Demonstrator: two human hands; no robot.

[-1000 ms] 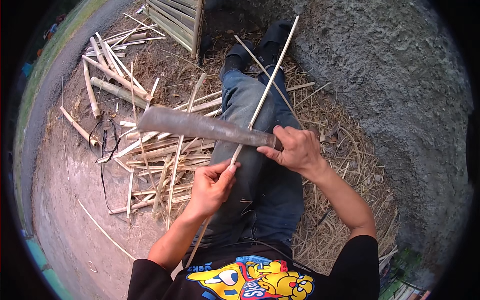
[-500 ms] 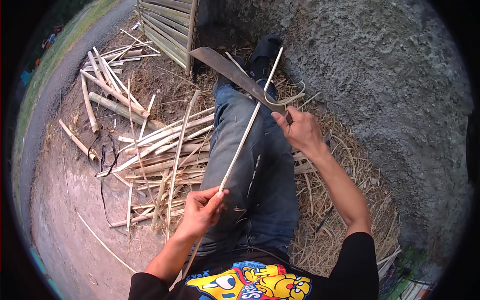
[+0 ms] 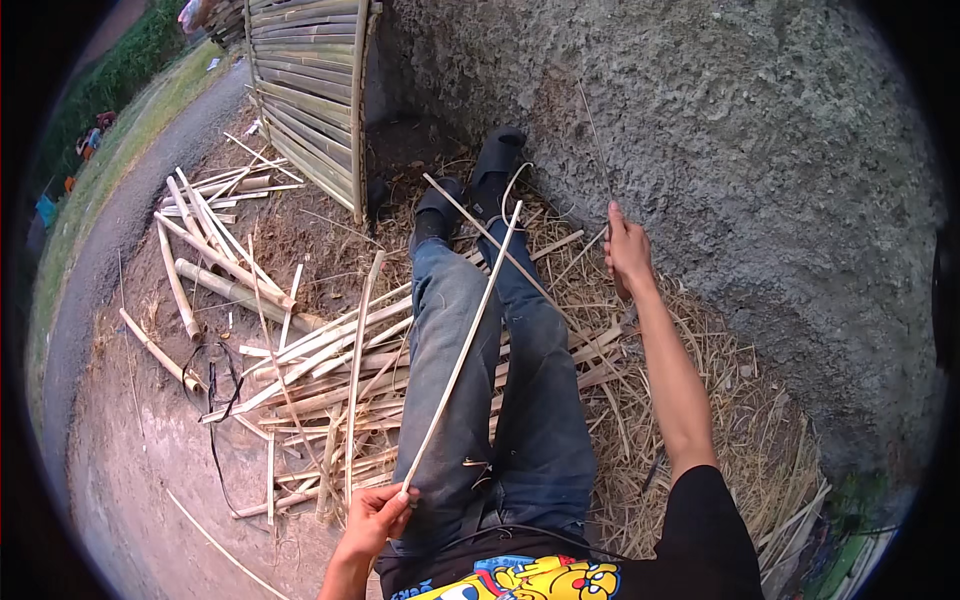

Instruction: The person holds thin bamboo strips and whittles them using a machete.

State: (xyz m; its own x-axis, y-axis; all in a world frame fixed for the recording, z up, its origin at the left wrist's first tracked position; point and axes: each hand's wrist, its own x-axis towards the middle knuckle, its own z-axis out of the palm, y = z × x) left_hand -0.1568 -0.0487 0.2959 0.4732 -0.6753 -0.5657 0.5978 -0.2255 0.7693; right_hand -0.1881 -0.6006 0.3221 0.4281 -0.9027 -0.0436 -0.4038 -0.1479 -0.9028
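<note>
My left hand [image 3: 377,520] pinches the lower end of a long, pale bamboo strip [image 3: 462,350], which slants up across my jeans toward my shoes. In my right hand [image 3: 629,250], closed around its handle, is a machete [image 3: 597,145]. Its blade shows edge-on as a thin dark line against the rough wall, apart from the strip. A thin curled sliver [image 3: 515,185] arcs beside the strip's far end; whether it is still attached I cannot tell. Another bamboo strip [image 3: 500,250] crosses behind the held one, over my lower legs.
Split bamboo pieces [image 3: 330,370] lie in a heap left of and under my legs. Round bamboo lengths [image 3: 225,285] rest farther left. A bamboo slat panel [image 3: 310,100] stands at the back. The concrete wall [image 3: 770,200] rises on the right, above shavings [image 3: 720,440].
The machete has swung right, away from the strip, and turned edge-on. My left hand has drawn the strip down toward my body. The whole view has shifted slightly.
</note>
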